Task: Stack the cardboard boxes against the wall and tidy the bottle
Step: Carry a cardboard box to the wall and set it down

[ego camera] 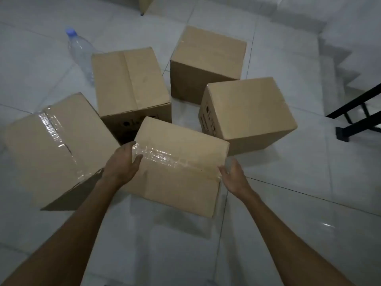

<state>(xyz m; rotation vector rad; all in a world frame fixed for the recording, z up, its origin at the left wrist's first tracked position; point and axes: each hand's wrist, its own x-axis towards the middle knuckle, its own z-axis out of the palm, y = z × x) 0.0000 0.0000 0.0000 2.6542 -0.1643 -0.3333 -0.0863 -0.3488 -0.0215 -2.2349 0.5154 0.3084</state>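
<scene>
Several closed cardboard boxes sit scattered on the white tiled floor. The nearest box (181, 168), sealed with clear tape, lies between my hands. My left hand (121, 162) rests on its left top edge, fingers curled over the side. My right hand (233, 176) is at its right edge with fingers spread, touching or just off the corner. Another taped box (55, 149) stands to the left. Three more boxes stand behind: one (129, 79) in the middle, one (208, 58) farther back, one (247, 112) at the right. A clear plastic bottle (80, 50) with a blue cap stands at the back left.
A staircase (338, 65) descends at the right, with a black metal railing (358, 114) at its edge. A wooden furniture leg (144, 5) shows at the top. Bare floor tiles (288, 213) lie in front and to the right.
</scene>
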